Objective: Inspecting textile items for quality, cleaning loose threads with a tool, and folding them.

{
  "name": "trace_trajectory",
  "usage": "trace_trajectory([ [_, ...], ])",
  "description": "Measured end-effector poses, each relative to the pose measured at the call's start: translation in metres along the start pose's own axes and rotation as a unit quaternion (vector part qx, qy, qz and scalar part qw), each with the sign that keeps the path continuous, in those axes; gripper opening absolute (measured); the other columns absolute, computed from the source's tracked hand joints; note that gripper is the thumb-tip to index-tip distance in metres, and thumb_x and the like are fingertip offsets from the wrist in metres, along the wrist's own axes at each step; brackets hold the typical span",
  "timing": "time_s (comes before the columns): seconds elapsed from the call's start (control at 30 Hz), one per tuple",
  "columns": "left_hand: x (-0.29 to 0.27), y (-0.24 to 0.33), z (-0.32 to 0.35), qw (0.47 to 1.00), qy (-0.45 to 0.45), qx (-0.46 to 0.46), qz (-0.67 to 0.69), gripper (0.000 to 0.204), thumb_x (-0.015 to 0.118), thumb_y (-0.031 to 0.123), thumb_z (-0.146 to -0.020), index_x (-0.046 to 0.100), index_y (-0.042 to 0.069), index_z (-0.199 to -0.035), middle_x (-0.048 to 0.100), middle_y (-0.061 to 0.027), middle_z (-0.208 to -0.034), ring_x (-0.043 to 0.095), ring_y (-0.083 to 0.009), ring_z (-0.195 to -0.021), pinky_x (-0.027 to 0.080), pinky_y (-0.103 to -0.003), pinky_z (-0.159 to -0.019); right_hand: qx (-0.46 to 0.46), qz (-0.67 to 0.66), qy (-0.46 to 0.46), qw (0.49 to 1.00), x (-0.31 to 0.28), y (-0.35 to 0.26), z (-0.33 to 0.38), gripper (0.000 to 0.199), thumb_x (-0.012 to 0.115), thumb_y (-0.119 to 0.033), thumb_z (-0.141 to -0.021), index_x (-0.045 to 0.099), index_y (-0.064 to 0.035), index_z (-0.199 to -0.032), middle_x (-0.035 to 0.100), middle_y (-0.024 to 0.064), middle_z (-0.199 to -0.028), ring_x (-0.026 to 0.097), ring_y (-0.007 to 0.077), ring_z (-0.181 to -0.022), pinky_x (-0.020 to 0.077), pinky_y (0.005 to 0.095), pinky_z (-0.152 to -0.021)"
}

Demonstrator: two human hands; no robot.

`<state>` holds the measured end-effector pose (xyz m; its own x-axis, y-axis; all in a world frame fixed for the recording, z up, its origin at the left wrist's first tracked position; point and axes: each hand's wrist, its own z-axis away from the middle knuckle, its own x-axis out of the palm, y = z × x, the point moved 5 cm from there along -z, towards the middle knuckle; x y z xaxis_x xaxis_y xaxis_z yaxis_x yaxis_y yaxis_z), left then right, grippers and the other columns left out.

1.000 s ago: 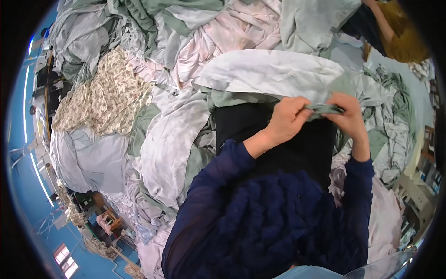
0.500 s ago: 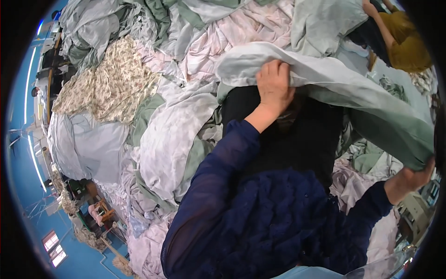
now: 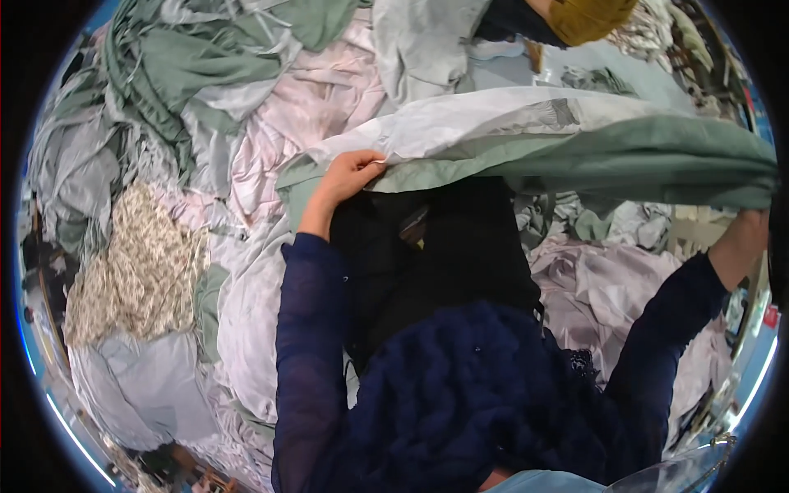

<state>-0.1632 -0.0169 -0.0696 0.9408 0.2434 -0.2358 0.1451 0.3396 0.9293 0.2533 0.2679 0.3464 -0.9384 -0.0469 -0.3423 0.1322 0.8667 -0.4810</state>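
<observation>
A long piece of fabric (image 3: pixel 608 160), green on one face and whitish on the other, stretches across in front of me above my black-clad lap. My left hand (image 3: pixel 352 177) pinches its near edge at the left, thumb on top. Far out at the right rim, my right hand (image 3: pixel 744 234) is raised to the fabric's other end and grips it; its fingers are mostly cut off by the picture's edge. Between the hands the cloth hangs fairly taut, its pale face turned up along the far side. A grey patch (image 3: pixel 538 117) shows on that pale face.
Heaps of crumpled fabric surround me: green cloth (image 3: pixel 193 62) and pink cloth (image 3: pixel 316 90) ahead, floral cloth (image 3: pixel 144 263) and pale blue-grey cloth (image 3: pixel 140 386) at left, pinkish cloth (image 3: pixel 600 287) at right. A person in a mustard top (image 3: pixel 588 16) is at the far side.
My left hand has moved left and slightly nearer along the fabric, and my right hand has risen. The fabric is now spread wider and straighter between them. My view has turned right.
</observation>
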Motion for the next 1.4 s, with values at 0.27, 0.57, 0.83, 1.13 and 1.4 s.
trace_trajectory([
  [0.27,0.049,0.051,0.029,0.96,-0.042,0.149,-0.234,0.075,0.085,0.029,-0.062,0.056,0.002,-0.126,0.064,-0.0183,-0.111,0.06,-0.0333,-0.107,0.047,-0.038,-0.091,0.374,-0.25,0.287,0.846,-0.093,0.173,0.004,0.032,0.057,-0.018,-0.096,0.057,0.0045,-0.119,0.061,0.0198,-0.123,0.057,0.0325,-0.116,0.0446,0.0466,-0.103],
  [0.57,-0.053,-0.024,0.032,0.966,0.247,0.059,0.05,0.021,0.063,0.015,-0.088,0.064,-0.001,-0.102,0.067,-0.0094,-0.089,0.065,-0.0207,-0.09,0.05,-0.034,-0.081,0.386,-0.278,0.314,0.822,-0.112,0.217,0.031,0.02,0.063,-0.008,-0.092,0.062,0.0019,-0.109,0.068,0.0145,-0.103,0.066,0.0277,-0.098,0.0531,0.0407,-0.088],
  [0.83,-0.145,-0.016,0.088,0.935,0.116,-0.218,0.255,0.021,0.07,0.019,-0.086,0.067,0.0,-0.096,0.069,-0.0052,-0.084,0.063,-0.0134,-0.068,0.051,-0.028,-0.065,0.526,0.11,0.094,0.838,-0.027,0.245,0.123,0.033,0.078,-0.012,-0.08,0.066,0.0029,-0.108,0.069,0.0084,-0.1,0.067,0.0189,-0.089,0.0524,0.0282,-0.076],
  [1.13,-0.122,-0.041,0.094,0.934,0.114,-0.247,0.232,0.021,0.07,0.016,-0.086,0.068,-0.003,-0.095,0.069,-0.0049,-0.082,0.063,-0.0113,-0.067,0.05,-0.024,-0.063,0.546,0.024,0.031,0.837,0.006,0.27,0.205,0.021,0.082,-0.021,-0.078,0.064,-0.0106,-0.08,0.053,-0.0077,-0.064,0.042,0.0019,-0.047,0.0259,0.0209,-0.041],
  [1.4,-0.117,-0.042,0.107,0.939,0.092,-0.242,0.225,0.016,0.069,0.011,-0.087,0.069,-0.002,-0.096,0.068,-0.002,-0.083,0.061,-0.0085,-0.069,0.048,-0.023,-0.064,0.558,0.073,0.027,0.826,0.006,0.28,0.226,0.022,0.078,-0.026,-0.082,0.061,-0.0142,-0.073,0.045,-0.0079,-0.059,0.037,0.0035,-0.048,0.0256,0.0245,-0.043],
])
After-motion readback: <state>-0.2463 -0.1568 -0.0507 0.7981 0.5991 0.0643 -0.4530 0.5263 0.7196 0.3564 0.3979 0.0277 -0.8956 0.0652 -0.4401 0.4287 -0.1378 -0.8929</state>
